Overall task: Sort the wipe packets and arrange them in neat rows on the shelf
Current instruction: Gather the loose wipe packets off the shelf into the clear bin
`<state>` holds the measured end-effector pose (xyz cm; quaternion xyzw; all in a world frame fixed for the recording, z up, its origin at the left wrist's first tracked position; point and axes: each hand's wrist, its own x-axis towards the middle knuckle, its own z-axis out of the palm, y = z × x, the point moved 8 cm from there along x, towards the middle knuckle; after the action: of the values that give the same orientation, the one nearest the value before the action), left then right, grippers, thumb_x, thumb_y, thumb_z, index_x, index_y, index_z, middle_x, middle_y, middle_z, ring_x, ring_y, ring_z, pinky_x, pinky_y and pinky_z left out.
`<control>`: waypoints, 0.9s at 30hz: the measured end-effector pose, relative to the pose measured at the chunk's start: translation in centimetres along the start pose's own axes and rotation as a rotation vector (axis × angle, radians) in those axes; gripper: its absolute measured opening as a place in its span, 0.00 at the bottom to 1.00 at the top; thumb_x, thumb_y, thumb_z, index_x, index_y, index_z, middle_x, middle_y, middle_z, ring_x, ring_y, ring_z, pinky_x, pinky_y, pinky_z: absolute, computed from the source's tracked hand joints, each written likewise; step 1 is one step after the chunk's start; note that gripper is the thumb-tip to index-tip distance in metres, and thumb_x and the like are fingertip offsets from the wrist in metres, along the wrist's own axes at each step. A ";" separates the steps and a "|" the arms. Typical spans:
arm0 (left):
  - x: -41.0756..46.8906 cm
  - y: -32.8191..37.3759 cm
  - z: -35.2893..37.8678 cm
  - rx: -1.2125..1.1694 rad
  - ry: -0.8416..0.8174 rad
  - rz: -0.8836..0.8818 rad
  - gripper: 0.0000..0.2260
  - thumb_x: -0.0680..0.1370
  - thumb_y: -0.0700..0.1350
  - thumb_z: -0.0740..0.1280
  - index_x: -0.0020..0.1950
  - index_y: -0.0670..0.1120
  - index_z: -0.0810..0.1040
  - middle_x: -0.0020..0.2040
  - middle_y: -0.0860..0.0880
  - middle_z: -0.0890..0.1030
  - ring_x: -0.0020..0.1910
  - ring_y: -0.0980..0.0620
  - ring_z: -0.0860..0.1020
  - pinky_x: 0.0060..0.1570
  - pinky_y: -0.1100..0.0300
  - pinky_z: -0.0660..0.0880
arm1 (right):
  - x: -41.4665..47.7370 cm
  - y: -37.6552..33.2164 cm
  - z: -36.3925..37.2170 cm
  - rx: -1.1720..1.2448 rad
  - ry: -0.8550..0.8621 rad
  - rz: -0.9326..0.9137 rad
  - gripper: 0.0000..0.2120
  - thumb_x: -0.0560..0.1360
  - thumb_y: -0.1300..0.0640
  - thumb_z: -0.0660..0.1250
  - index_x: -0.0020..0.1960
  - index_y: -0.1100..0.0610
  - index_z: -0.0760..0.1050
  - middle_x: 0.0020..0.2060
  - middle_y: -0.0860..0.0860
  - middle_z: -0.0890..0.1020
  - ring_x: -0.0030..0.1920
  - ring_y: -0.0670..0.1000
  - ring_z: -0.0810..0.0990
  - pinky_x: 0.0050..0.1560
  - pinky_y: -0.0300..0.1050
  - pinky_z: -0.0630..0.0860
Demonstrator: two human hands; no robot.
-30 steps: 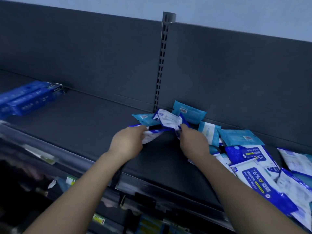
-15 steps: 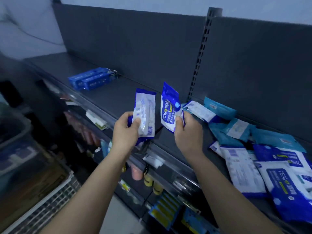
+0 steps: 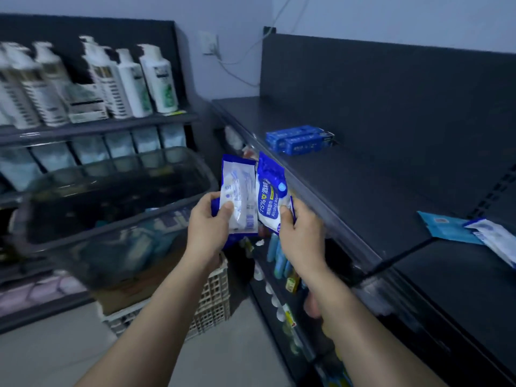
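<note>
Nearest, two bare forearms reach up from the bottom edge. The left hand [image 3: 208,224] pinches a white-backed wipe packet [image 3: 238,196] upright, thumb flat on its printed face and fingers curled out of sight behind it; a strip of blue shows behind that packet, though whether it is a second one cannot be told. The right hand [image 3: 300,233] grips a blue alcohol wipe packet [image 3: 269,191] the same way, thumb pressed on the lower front. The two packets stand side by side, edges meeting, in the air just off the front edge of the dark shelf [image 3: 363,191]. Behind the hands are a lattice crate [image 3: 212,291] and a dark bin [image 3: 111,196]. On the shelf's right end lie a teal packet [image 3: 446,226] and a white packet [image 3: 494,236], overlapping. Toward its far left end lie blue boxes [image 3: 298,138]. White bottles [image 3: 134,79] line another rack at the left.
</note>
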<state>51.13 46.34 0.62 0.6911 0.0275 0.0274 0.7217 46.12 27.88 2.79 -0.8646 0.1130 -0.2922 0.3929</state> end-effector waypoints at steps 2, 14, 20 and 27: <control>1.5 0.4 -3.6 0.028 0.049 0.017 0.07 0.80 0.41 0.64 0.46 0.52 0.78 0.46 0.47 0.84 0.48 0.42 0.82 0.50 0.38 0.78 | 0.3 -2.3 3.7 0.023 -0.051 -0.026 0.10 0.80 0.55 0.60 0.54 0.59 0.77 0.45 0.58 0.83 0.46 0.62 0.78 0.41 0.47 0.66; 11.0 2.7 -23.3 0.287 0.239 0.114 0.05 0.79 0.42 0.64 0.47 0.52 0.77 0.45 0.51 0.83 0.43 0.50 0.82 0.46 0.50 0.80 | 1.7 -14.9 23.7 0.089 -0.296 -0.163 0.10 0.81 0.53 0.60 0.48 0.59 0.75 0.44 0.57 0.83 0.43 0.59 0.78 0.37 0.45 0.63; 15.3 1.2 -30.0 0.517 0.295 0.055 0.04 0.79 0.44 0.63 0.49 0.53 0.75 0.42 0.54 0.81 0.37 0.58 0.79 0.29 0.63 0.72 | 2.3 -17.9 32.0 0.077 -0.479 -0.178 0.11 0.81 0.51 0.59 0.50 0.58 0.74 0.48 0.55 0.83 0.46 0.58 0.80 0.40 0.48 0.73; 20.9 -2.5 -33.9 0.927 0.246 -0.072 0.07 0.79 0.44 0.61 0.56 0.50 0.74 0.43 0.48 0.79 0.39 0.47 0.78 0.38 0.52 0.78 | 4.5 -17.7 41.6 -0.129 -0.773 -0.224 0.12 0.82 0.50 0.57 0.45 0.56 0.71 0.45 0.54 0.81 0.41 0.54 0.75 0.38 0.45 0.68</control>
<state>69.34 81.63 -3.38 0.9304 0.1457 0.0688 0.3293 73.82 63.28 -3.79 -0.9406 -0.1199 0.0209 0.3169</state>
